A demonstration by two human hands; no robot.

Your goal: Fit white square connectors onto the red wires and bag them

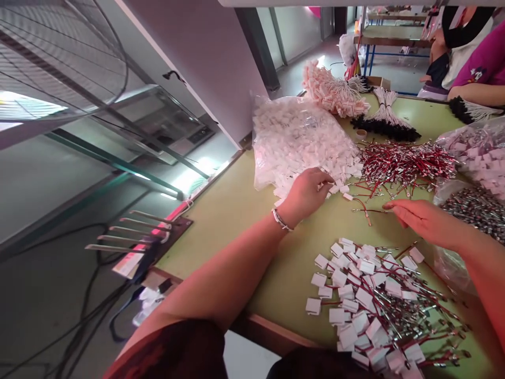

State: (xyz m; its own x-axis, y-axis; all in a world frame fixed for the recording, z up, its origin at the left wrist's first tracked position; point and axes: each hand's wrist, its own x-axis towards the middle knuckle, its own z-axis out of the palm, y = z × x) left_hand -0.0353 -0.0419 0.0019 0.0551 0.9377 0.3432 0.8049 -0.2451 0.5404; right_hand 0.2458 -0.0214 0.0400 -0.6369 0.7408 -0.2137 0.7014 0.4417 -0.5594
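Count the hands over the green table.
2. The left hand touches the white pieces by the bag; the right hand lies beside the red wires. A co-worker's arm is far right; hands may be hidden.

Bare table (236, 210) lies open left of the connector heap (300, 142); red wires (402, 163) crowd the right.

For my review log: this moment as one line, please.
left hand: in white connector pile | right hand: at red wire | wired connectors: nearest camera
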